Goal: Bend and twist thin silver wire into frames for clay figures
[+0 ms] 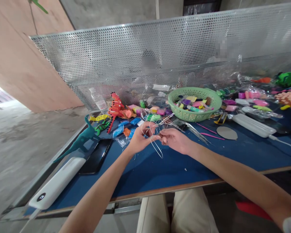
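Nearest me, the legs point(157, 213) are cut off. Above the table point(184, 171), my left hand point(143, 137) curls its fingers around looped wire point(157, 149); my right hand point(174, 139) pinches it, the exact grip too small to discern. Beyond, the mesh point(111, 51) half-hides blurred shapes.

Includes a white power bank point(59, 184) just beside a black phone point(97, 157) at left, a bottle point(98, 101) before a perforated panel point(111, 55), a cabled white block point(254, 125) at right.

Left fingers point(148, 124) near right fingers point(167, 131), curled
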The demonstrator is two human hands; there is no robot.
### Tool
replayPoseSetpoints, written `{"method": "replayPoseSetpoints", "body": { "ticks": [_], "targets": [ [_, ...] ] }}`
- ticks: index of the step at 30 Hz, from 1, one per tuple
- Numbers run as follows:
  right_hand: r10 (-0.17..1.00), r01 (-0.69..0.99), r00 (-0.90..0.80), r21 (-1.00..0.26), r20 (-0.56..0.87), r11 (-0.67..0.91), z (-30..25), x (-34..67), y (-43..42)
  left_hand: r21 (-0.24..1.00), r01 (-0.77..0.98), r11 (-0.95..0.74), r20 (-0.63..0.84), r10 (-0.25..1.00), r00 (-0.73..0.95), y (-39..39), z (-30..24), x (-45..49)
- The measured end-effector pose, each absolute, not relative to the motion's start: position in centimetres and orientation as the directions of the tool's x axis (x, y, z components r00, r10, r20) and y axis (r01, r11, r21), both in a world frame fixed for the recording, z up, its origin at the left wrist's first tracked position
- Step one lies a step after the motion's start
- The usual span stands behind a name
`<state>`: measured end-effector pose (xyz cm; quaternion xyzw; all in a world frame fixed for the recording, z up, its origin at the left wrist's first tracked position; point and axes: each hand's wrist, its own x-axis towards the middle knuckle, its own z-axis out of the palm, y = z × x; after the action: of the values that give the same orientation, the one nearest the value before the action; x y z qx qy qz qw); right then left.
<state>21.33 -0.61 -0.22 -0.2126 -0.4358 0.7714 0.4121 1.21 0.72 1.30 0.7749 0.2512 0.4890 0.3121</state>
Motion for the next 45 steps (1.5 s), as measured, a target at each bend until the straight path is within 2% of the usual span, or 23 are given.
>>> {"method": "replayPoseSetpoints", "body": {
  "ticks": [3, 7, 13, 18, 22, 25, 29, 32, 34, 37, 45],
  "targets": [
    [0.851, -0.443, -0.512, -0.885, 0.121, -0.141, 0.0, 21.2, -0.8, 0.700, 0.082, -0.710, 0.646, 0.677, 0.352, 0.9, 1.2, 1.0],
    [0.880, -0.372, -0.396, -0.922, 0.263, 0.108, 0.4, 21.0, -1.3, 0.679, 0.099, -0.728, 0.699, 0.682, 0.214, 0.9, 0.8, 1.1],
    [0.879, -0.322, -0.281, -0.900, 0.386, 0.293, 0.8, 20.8, -2.4, 0.645, 0.135, -0.752, 0.758, 0.652, 0.018, -0.1, 0.8, 2.5],
    [0.862, -0.244, -0.165, -0.866, 0.480, 0.436, 0.8, 20.7, -3.0, 0.746, 0.116, -0.655, 0.662, 0.748, -0.032, -1.3, 1.2, 3.9],
    [0.831, -0.155, -0.073, -0.830, 0.551, 0.536, 0.5, 20.7, -3.2, 0.846, 0.048, -0.531, 0.531, 0.847, 0.008, -2.0, 0.6, 4.6],
    [0.878, -0.197, -0.074, -0.870, 0.472, 0.451, 0.3, 20.6, -2.7, 0.874, 0.022, -0.485, 0.483, 0.873, 0.063, -1.8, 0.5, 4.2],
    [0.937, -0.392, -0.263, -0.913, 0.231, 0.115, 0.4, 20.8, -1.5, 0.820, 0.081, -0.566, 0.528, 0.804, 0.276, -1.0, 1.2, 2.4],
    [0.879, -0.476, -0.474, -0.857, 0.058, -0.200, 0.5, 21.1, -0.9, 0.738, 0.092, -0.669, 0.571, 0.691, 0.443, -0.6, 1.9, 1.0],
    [0.814, -0.478, -0.580, -0.811, 0.003, -0.338, 0.5, 21.3, -0.7, 0.698, 0.070, -0.713, 0.594, 0.631, 0.498, -0.5, 2.2, 0.6],
    [0.770, -0.477, -0.638, -0.781, -0.007, -0.402, 0.5, 21.5, -0.8, 0.654, 0.052, -0.755, 0.651, 0.596, 0.471, -0.4, 2.5, 0.6],
    [0.753, -0.481, -0.657, -0.792, 0.042, -0.376, -0.2, 21.4, -0.3, 0.523, 0.111, -0.845, 0.701, 0.501, 0.508, -0.1, 2.5, 0.8]
  ]
}}
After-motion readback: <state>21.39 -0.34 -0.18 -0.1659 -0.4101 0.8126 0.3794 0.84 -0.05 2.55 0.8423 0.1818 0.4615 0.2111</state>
